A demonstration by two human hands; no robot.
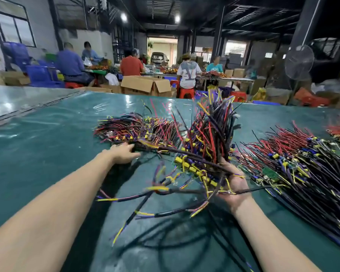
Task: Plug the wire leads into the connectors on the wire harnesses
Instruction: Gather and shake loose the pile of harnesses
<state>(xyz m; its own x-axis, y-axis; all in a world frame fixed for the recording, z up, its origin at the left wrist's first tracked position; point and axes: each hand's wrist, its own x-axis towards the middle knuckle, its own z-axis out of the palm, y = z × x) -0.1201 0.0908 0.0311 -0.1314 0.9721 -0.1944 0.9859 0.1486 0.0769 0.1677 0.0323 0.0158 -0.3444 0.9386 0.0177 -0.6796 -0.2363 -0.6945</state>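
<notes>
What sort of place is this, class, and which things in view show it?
Probably a wire-harness assembly workshop: heaps of coloured wire harnesses on a long green table, a bundle held in the right hand, seated workers behind, and open cardboard boxes.

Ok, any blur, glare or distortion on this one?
Head view: wide-angle distortion bows the table; ceiling lamps glare on it; the wire bundle in the right hand and the left hand are motion-blurred; background workers are soft; a shadow falls beneath the bundle.
</notes>
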